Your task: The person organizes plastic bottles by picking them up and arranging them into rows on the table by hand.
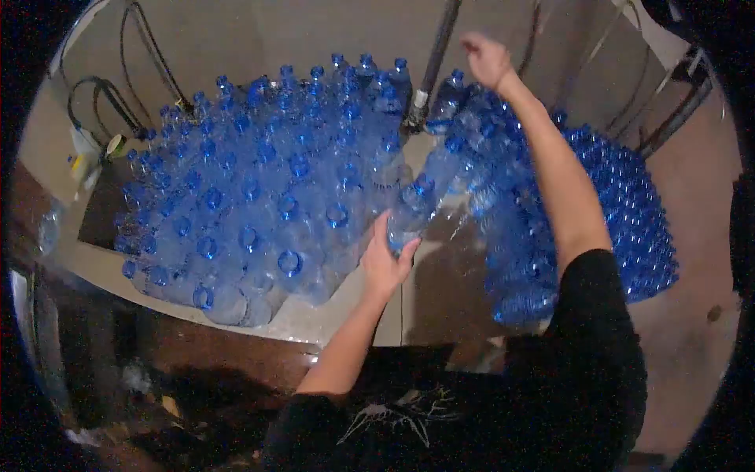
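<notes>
My left hand is closed round the lower part of a clear plastic bottle with a blue neck. Another blue bottle neck shows right beside it, and I cannot tell if that one is held too. My right hand is raised at the back, beyond the bottles, with its fingers curled and slightly blurred. Nothing shows in it. To the left stands a large group of upright clear bottles with blue necks. On the right, a pile of bluish bottles lies partly behind my right arm.
A dark pipe comes down between the two groups of bottles. Black hoses hang at the back left, and more hoses hang at the right. The light ledge runs along the front, with bare surface between the bottle groups.
</notes>
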Tool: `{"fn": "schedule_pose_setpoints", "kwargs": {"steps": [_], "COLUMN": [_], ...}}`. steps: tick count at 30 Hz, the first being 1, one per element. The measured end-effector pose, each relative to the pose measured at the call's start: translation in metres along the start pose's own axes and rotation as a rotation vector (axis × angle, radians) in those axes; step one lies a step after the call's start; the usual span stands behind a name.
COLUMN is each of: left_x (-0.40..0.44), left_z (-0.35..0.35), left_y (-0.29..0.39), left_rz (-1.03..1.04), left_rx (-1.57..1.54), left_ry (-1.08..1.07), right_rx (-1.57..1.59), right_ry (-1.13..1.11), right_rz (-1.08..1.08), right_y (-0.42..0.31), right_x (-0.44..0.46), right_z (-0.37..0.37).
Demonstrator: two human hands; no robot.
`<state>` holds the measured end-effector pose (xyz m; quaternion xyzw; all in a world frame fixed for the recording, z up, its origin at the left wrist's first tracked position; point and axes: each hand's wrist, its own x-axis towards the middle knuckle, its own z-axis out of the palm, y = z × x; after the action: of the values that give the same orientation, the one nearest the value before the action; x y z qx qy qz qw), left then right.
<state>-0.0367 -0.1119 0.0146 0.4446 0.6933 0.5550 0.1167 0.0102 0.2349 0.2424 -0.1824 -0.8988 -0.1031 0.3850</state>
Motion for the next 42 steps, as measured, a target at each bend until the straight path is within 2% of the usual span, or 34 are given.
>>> {"fn": "schedule_pose_setpoints", "kwargs": {"steps": [2,3,5,8,11,12,15,16,19,20,23,24,26,28,30,33,36,38,40,42], "left_x": [0.001,0.003,0.003,0.002,0.003,0.002,0.007,0.007,0.006,0.006,0.007,0.008,0.010,0.008,0.005,0.004,0.004,0.004,0.004,0.004], "left_z": [-0.005,-0.004,-0.001,0.006,0.003,0.004,0.006,0.006,0.005,0.005,0.004,0.004,0.005,0.005,0.005,0.006,0.006,0.005,0.005,0.004], "left_y": [0.003,0.000,-0.004,-0.014,-0.006,-0.004,-0.001,0.000,0.003,0.004,0.007,0.007,0.004,0.001,0.000,0.002,0.000,0.002,0.001,0.000], "left_rz": [-0.058,-0.064,-0.086,-0.021,-0.045,-0.064,-0.092,-0.093,-0.096,-0.096,-0.088,-0.078,-0.063,-0.054,-0.063,-0.064,-0.034,-0.043,-0.032,-0.046], "left_rx": [-0.005,0.002,0.021,0.003,0.036,0.030,0.012,0.003,0.014,0.023,0.072,0.057,0.025,0.033,0.049,0.082,0.105,0.108,0.103,0.092], "left_ry": [-0.046,-0.049,-0.066,-0.011,-0.026,-0.025,-0.005,-0.001,-0.007,-0.008,-0.011,-0.016,-0.023,-0.022,-0.019,-0.005,0.012,0.015,0.012,-0.003], "right_rx": [-0.111,-0.130,-0.075,-0.297,-0.208,-0.063,-0.073,-0.112,-0.131,-0.116,-0.153,-0.143,0.596,0.548,-0.311,-0.151,-0.205,-0.038,0.022,-0.021], "right_ry": [-0.527,-0.798,-0.908,-1.206,-1.325,-1.358,-1.340,-1.396,-1.371,-1.374,-1.536,-1.499,-1.297,-1.339,-1.587,-1.473,-1.523,-1.364,-1.299,-1.325], "right_rz": [-0.200,-0.085,-0.100,-0.207,-0.114,-0.181,-0.316,-0.392,-0.344,-0.315,-0.051,-0.089,0.021,-0.055,-0.307,-0.205,-0.175,-0.098,-0.006,0.111], "right_y": [0.020,0.022,0.025,0.025,0.045,0.057,0.068,0.063,0.052,0.072,0.038,0.049,0.099,0.088,0.059,0.066,0.060,0.078,0.070,0.062], "right_x": [0.001,0.006,0.002,-0.001,-0.025,-0.036,-0.047,-0.042,-0.039,-0.050,-0.034,-0.042,-0.071,-0.064,-0.044,-0.048,-0.045,-0.057,-0.055,-0.051], "right_z": [0.028,0.044,0.074,0.115,0.159,0.180,0.208,0.212,0.197,0.221,0.173,0.187,0.222,0.213,0.205,0.202,0.199,0.213,0.205,0.194]}}
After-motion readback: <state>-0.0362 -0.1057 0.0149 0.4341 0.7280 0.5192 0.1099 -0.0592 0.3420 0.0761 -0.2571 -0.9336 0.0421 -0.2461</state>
